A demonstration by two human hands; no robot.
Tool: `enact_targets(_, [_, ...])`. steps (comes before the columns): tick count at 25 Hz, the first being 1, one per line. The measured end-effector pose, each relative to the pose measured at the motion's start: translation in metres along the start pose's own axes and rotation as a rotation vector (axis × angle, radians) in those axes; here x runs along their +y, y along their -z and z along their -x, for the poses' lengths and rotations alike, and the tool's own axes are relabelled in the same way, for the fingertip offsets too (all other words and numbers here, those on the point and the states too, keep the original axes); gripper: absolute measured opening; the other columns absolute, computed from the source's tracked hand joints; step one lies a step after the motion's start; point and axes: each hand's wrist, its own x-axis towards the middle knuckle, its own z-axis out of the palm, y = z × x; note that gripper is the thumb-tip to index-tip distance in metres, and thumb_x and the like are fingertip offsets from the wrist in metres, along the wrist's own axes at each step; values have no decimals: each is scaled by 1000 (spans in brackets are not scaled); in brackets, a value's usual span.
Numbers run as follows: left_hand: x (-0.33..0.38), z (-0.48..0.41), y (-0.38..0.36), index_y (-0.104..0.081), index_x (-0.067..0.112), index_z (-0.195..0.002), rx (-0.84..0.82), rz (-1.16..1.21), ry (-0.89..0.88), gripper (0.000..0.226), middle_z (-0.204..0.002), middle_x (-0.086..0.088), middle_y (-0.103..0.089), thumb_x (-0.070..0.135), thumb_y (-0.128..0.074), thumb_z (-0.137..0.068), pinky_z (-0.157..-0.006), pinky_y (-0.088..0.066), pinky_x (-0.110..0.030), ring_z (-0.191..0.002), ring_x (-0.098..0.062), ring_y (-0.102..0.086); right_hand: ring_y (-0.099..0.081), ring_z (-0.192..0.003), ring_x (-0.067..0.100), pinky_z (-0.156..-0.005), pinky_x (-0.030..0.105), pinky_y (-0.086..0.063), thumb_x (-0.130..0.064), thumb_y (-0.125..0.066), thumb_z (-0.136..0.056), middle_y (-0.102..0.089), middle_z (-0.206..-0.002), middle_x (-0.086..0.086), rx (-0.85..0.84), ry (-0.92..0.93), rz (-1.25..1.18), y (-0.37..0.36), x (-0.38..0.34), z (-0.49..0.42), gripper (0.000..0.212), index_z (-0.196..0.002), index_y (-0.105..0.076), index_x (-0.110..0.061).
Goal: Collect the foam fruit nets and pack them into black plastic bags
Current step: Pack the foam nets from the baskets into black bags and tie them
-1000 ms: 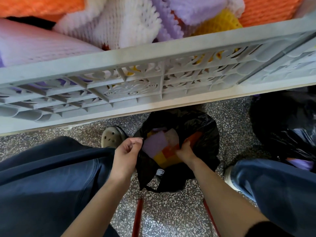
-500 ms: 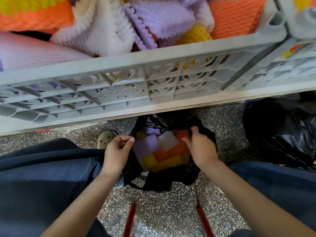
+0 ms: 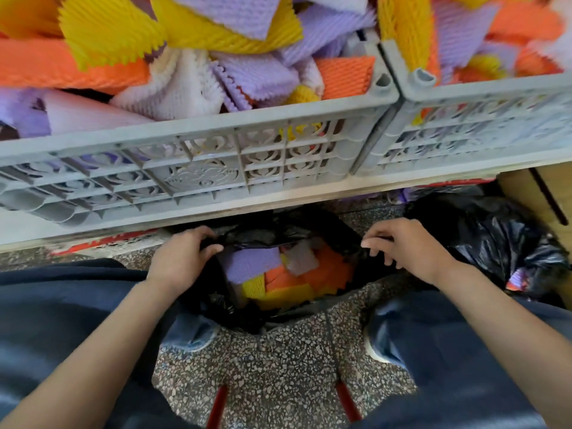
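Down on the speckled floor (image 3: 278, 366), between the person's knees, a black bag (image 3: 263, 232) stands with its mouth open. Inside it lie nets (image 3: 247, 264), purple, orange, yellow and white, packed close and nearly up to the rim.

The left hand (image 3: 182, 258) grips the bag's left rim, with its fingers curled over the plastic and the thumb pressed against it from inside. The right hand (image 3: 408, 246) is at the right rim, fingers bent and spread over the black plastic; whether it has hold of the rim, I cannot tell.

Just beyond the bag runs the pale edge of a bench (image 3: 93, 224). On it stand two grey crates side by side, the left crate (image 3: 201, 159) and the right crate (image 3: 479, 119), touching at their corners. Both are piled with heaped nets (image 3: 185, 29) in the same colours.

To the right, on the floor beside the right knee, sits a second bag (image 3: 495, 236), also black, crumpled at the top.
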Motion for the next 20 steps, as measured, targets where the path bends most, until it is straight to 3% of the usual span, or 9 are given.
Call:
enact_targets(3, [4, -15, -10, -68, 18, -99, -46, -84, -26, 20, -105, -9, -69, 33, -56, -92, -77, -46, -35, -102, -31, -61, -60, -49, 13, -45, 23, -47, -23, -64, -89, -68, -67, -1, 108, -110, 31, 3, 27, -14, 11, -83, -67, -15])
enact_targets(6, [13, -22, -21, -61, 12, -106, 42, -127, -59, 19, -111, -12, -60, 24, -54, -94, -75, -47, -39, -101, -34, -58, -64, -62, 20, -64, 38, -55, -26, -60, -91, -68, -70, 5, 222, -301, 124, -4, 50, -30, 16, -90, -65, -10])
enact_targets(8, [23, -18, -28, -59, 7, -105, 136, -220, -247, 27, -103, -16, -56, 6, -65, -79, -71, -48, -43, -91, -38, -58, -64, -76, 28, -73, 45, -54, -22, -56, -94, -68, -81, 11, 307, -323, 115, -10, 51, -35, 18, -101, -62, -7])
enact_targets(10, [37, -12, -36, -61, 7, -102, 256, -339, -564, 47, -95, -15, -57, -1, -73, -58, -71, -44, -41, -83, -36, -58, -62, -85, 31, -77, 45, -52, -18, -53, -95, -67, -93, 14, 383, -222, 103, -10, 42, -38, 18, -107, -59, -5])
enact_targets(12, [55, -11, -44, -60, 10, -111, 293, -365, -783, 54, -107, -14, -60, 2, -73, -60, -80, -42, -39, -93, -34, -60, -62, -88, 29, -77, 41, -51, -16, -52, -96, -67, -97, 12, 416, -89, 95, -3, 33, -42, 16, -107, -60, -7])
enact_targets(14, [74, -18, -52, -48, 12, -133, 151, -348, -741, 63, -134, -16, -49, 10, -72, -75, -98, -41, -41, -121, -33, -51, -61, -87, 25, -73, 36, -50, -19, -52, -96, -67, -95, 6, 362, -17, 133, 10, 30, -49, 16, -105, -63, -12])
enact_targets(15, [81, -23, -56, -33, 13, -144, 46, -331, -650, 68, -146, -13, -36, 18, -65, -84, -106, -34, -41, -132, -32, -39, -61, -87, 23, -74, 36, -50, -20, -52, -96, -67, -94, 4, 316, 2, 162, 18, 32, -52, 16, -104, -65, -14])
enact_targets(17, [94, -36, -66, -12, 17, -150, -156, -304, -421, 70, -152, -8, -25, 30, -51, -95, -106, -32, -40, -135, -30, -34, -62, -87, 23, -77, 37, -51, -17, -54, -95, -67, -92, 5, 263, 28, 146, 32, 41, -60, 15, -101, -67, -13])
enact_targets(20, [102, -46, -76, -43, 19, -134, -239, -276, -271, 39, -130, -11, -54, 32, -44, -98, -87, -45, -38, -115, -32, -55, -56, -99, 29, -86, 38, -46, -9, -53, -94, -63, -102, 10, 320, 21, 172, 42, 44, -67, 18, -108, -64, -10])
